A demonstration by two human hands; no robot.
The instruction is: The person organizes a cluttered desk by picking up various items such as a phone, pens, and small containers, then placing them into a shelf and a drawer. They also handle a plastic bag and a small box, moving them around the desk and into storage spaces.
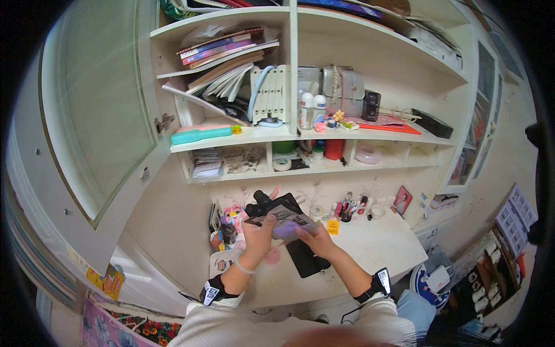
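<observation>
Both hands are closed above the white desk [370, 246]. My left hand [260, 232] grips the near left side of a grey, see-through flat packet [286, 218] with dark print and a purplish patch. My right hand [316, 238] holds its right edge. Behind the packet, in the same bundle, are dark flat pieces [291, 200] and a knobby black item [261, 198], whose kind I cannot make out. Partly under my right hand, a flat black pouch [303, 257] lies on the desk.
Pink trinkets [234, 215] crowd the desk's left; makeup bottles [347, 209] stand along its back. Above are shelves with books [222, 49], a silver handbag [343, 87] and a turquoise case [201, 135]. A cabinet door [95, 115] hangs open at left.
</observation>
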